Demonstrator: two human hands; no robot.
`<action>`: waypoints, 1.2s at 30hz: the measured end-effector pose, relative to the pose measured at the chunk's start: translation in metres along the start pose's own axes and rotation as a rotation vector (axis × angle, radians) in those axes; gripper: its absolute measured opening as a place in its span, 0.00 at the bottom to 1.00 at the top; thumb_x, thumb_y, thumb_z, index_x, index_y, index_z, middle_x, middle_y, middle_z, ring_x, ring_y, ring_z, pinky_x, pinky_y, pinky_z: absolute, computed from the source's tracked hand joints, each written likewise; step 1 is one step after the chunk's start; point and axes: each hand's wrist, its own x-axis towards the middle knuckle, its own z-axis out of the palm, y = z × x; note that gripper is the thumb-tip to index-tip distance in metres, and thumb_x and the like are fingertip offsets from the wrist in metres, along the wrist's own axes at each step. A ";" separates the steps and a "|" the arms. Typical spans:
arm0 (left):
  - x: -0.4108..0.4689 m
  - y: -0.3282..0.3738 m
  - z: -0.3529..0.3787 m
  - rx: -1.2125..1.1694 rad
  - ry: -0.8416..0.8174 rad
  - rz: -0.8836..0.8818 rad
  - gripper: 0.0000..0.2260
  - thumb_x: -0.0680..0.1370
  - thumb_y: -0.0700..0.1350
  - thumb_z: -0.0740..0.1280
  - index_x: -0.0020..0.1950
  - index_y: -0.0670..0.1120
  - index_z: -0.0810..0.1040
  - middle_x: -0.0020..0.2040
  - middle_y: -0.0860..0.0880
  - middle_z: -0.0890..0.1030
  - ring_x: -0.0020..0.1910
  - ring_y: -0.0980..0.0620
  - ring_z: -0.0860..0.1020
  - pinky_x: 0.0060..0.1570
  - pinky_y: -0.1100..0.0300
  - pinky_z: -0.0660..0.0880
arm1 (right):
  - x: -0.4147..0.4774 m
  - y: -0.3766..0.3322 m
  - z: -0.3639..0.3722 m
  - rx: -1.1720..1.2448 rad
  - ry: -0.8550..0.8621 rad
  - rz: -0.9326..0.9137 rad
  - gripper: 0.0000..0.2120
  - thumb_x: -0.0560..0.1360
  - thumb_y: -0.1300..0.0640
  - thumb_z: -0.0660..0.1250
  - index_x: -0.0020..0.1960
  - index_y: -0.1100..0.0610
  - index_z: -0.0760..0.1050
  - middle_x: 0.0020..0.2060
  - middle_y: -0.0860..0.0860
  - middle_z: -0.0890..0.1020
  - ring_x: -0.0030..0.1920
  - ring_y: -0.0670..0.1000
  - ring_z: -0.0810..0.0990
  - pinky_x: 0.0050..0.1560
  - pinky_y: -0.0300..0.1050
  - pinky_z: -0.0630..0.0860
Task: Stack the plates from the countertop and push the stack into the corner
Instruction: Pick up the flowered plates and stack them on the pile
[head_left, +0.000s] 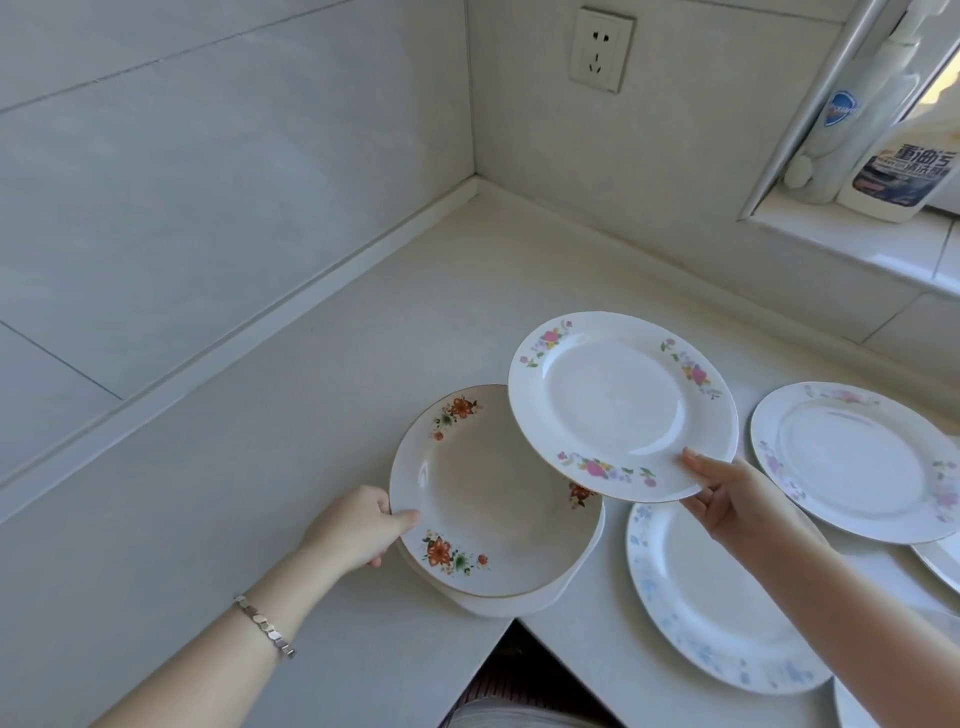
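The pink-flower plate (618, 405), round glossy white china with a thin gilt rim, hangs tilted above the pale, smooth bench (260, 519). The right grip (737, 499) pinches its 4 o'clock edge, thumb on top, fingers beneath. It overlaps the orange-flower plate (483, 499), which sits on a plain white dish (519, 605) at centre. The left grip (358, 530) clasps that plate's 9 o'clock rim. Flat between 3 and 5 o'clock lie one blue-patterned plate (711, 597), one faded pink-flower plate (857, 457) and two cropped ones. The tiled corner (475, 179) is at 12 o'clock, well apart.
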 end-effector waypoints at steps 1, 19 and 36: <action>0.001 0.000 0.000 0.043 0.050 0.003 0.16 0.75 0.57 0.62 0.34 0.48 0.65 0.31 0.51 0.76 0.31 0.50 0.75 0.34 0.61 0.68 | -0.001 0.000 0.000 -0.016 -0.006 -0.001 0.13 0.73 0.69 0.64 0.57 0.61 0.74 0.37 0.51 0.86 0.35 0.48 0.85 0.33 0.39 0.81; 0.020 0.020 0.037 -0.975 0.107 -0.008 0.22 0.81 0.55 0.48 0.74 0.51 0.62 0.72 0.54 0.67 0.71 0.52 0.65 0.73 0.53 0.60 | 0.007 0.057 0.031 -0.679 -0.002 -0.035 0.12 0.71 0.66 0.67 0.54 0.62 0.75 0.43 0.59 0.81 0.40 0.58 0.81 0.37 0.48 0.80; 0.031 0.016 0.046 -1.052 0.142 0.025 0.21 0.82 0.49 0.51 0.76 0.49 0.58 0.72 0.48 0.68 0.70 0.49 0.69 0.68 0.55 0.66 | 0.000 0.086 0.054 -1.265 0.238 -0.406 0.24 0.74 0.43 0.63 0.61 0.58 0.62 0.39 0.55 0.82 0.47 0.58 0.79 0.39 0.45 0.69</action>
